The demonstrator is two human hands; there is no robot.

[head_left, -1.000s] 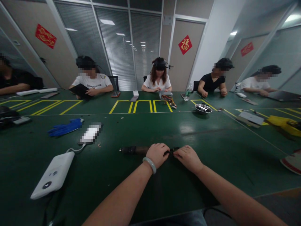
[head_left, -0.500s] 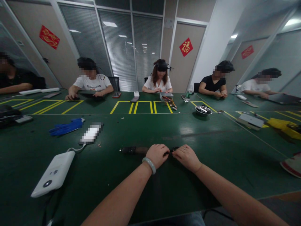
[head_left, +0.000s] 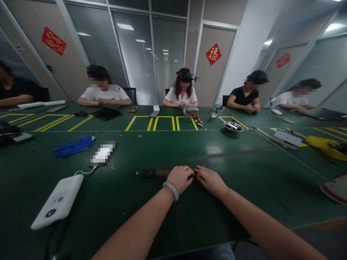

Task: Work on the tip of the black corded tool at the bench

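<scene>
A dark rod-shaped tool (head_left: 153, 173) lies on the green table (head_left: 244, 169) just in front of me, its left end sticking out past my hands. My left hand (head_left: 179, 177), with a pale bangle at the wrist, is curled over the tool's middle. My right hand (head_left: 210, 179) rests beside it, fingers bent and pressed on the tool's right end, which is hidden under both hands.
A white power bank (head_left: 58, 200) with a cable lies at the near left, a blue glove (head_left: 72, 146) beyond it. A metal bowl (head_left: 233, 126) and a yellow object (head_left: 325, 146) are to the right. Several other people sit along the far side.
My right hand has slid left, closer against my left hand. The person at the far left has put a dark tablet down flat on the table.
</scene>
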